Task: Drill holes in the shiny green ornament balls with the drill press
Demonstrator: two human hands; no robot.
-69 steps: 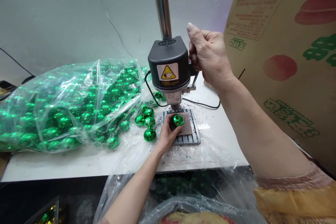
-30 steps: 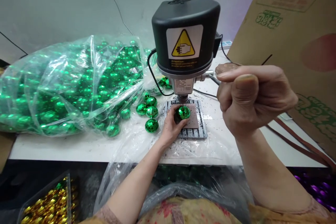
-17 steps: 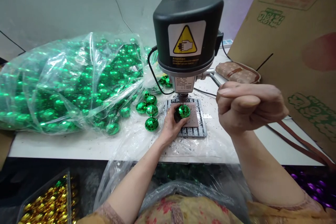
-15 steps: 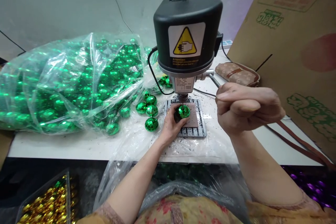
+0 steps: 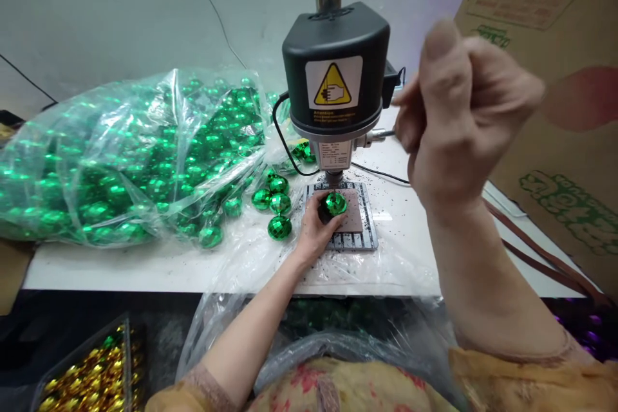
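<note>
My left hand (image 5: 316, 225) is closed around a shiny green faceted ball (image 5: 336, 204), holding it beneath the chuck of a small black drill press (image 5: 335, 71). Under the ball lies a brownish square pad on the press's slotted metal base (image 5: 369, 238). My right hand (image 5: 463, 116), slightly blurred, is curled in a grip at the end of the press's metal lever (image 5: 381, 134), and the fingers hide most of it. Several loose green balls (image 5: 279, 228) sit just left of my left hand.
A big clear plastic bag (image 5: 120, 161) of green balls covers the table's left side. A cardboard box (image 5: 545, 161) stands at the right. Below the table edge, a clear tray (image 5: 128, 360) holds gold balls. Dark shavings and plastic film lie around the base.
My right hand has risen, turning the lever upward. My left hand still holds the green ball in the same place. The view has shifted slightly.
</note>
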